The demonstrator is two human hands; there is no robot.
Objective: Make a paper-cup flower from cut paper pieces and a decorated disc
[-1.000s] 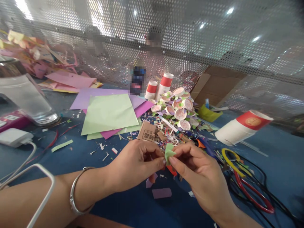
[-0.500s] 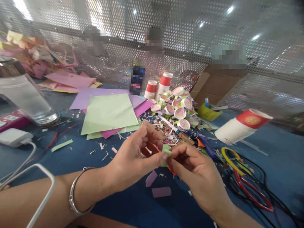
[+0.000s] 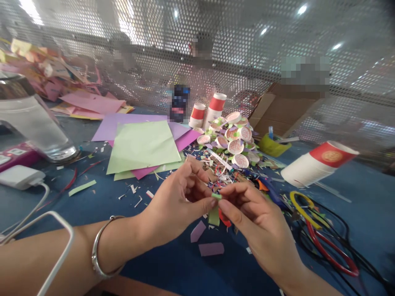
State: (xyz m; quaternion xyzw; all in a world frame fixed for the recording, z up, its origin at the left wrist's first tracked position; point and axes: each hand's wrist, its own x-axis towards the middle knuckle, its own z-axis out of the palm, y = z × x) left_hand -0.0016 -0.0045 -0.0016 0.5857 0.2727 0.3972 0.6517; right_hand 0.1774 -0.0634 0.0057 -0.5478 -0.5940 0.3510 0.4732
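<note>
My left hand (image 3: pixel 175 205) and my right hand (image 3: pixel 257 222) meet over the blue table, both pinching a small light green paper piece (image 3: pixel 217 196) between thumbs and index fingertips. Below the fingertips another green strip (image 3: pixel 214 218) shows; whether it joins the pinched piece I cannot tell. Something red-orange (image 3: pixel 224 218) lies partly hidden beside it. Two purple paper pieces (image 3: pixel 211 249) lie on the table just below the hands. Behind the hands are paper scraps (image 3: pixel 222 176) and a heap of small white cup bases (image 3: pixel 235 146) with green and purple bits.
Green sheets (image 3: pixel 143 144) lie over purple ones at centre left. A water glass (image 3: pixel 46 127) and white charger (image 3: pixel 21 176) are left. Tilted paper cups (image 3: pixel 319 164), yellow-red scissors (image 3: pixel 331 250) and black cables are right. A perforated metal screen (image 3: pixel 234 49) stands behind.
The green piece between my fingertips looks narrower and more folded. My right fingers have shifted slightly up against it, and more of the green strip below shows.
</note>
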